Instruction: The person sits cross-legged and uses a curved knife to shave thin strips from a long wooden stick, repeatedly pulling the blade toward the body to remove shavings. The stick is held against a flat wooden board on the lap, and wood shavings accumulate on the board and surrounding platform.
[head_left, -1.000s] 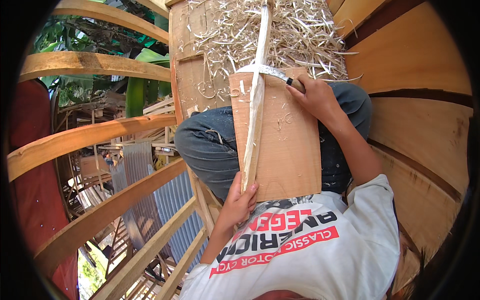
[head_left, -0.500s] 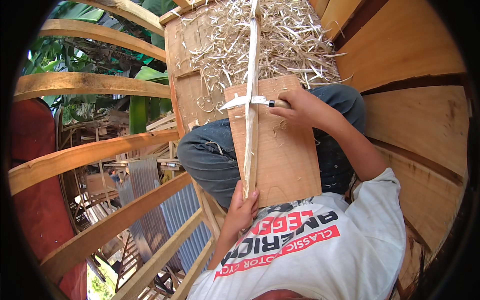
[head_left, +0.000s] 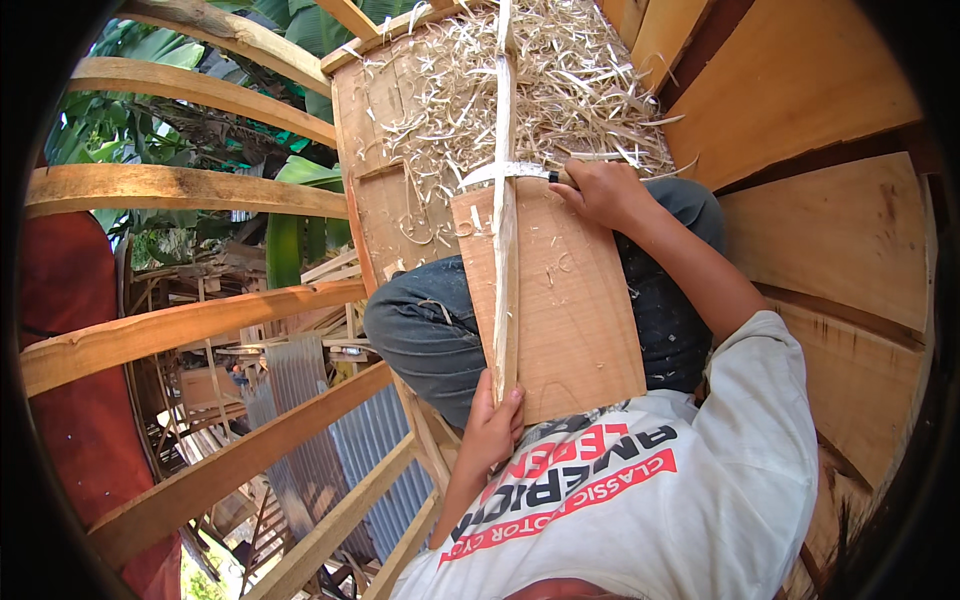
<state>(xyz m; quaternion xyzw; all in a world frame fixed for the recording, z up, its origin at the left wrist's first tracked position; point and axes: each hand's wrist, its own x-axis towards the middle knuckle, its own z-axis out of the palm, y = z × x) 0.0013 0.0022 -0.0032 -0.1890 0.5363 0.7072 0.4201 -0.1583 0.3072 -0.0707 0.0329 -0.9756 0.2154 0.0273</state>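
A: What is lying at the centre?

B: A long, narrow wooden strip (head_left: 506,260), pale and roughly faceted, with one whitish face and one tan edge. It is running lengthwise over the left part of a flat, fine-grained board (head_left: 575,300), and its far end is passing out at the top of the view.

A: And across it?

B: A knife (head_left: 527,169). Its curved, light-coloured blade is crossing the strip near the board's far edge, the tip pointing left, a dark collar showing at the handle.

A: How are the hands holding?

B: The right hand (head_left: 605,192) is closing in a fist around the handle, to the right of the strip; the fingers are hiding most of the grip. The left hand (head_left: 492,422) is pinching the strip's near end between thumb and fingers, close to the printed white shirt (head_left: 650,510).

A: Farther out?

B: The board is resting across legs in dusty blue jeans (head_left: 415,305). Beyond, thin curled shavings (head_left: 570,85) are covering much of the floor planks (head_left: 372,135). Smooth wooden rails (head_left: 190,190) are standing on the left; broad wall panels (head_left: 820,240) are lining the right.
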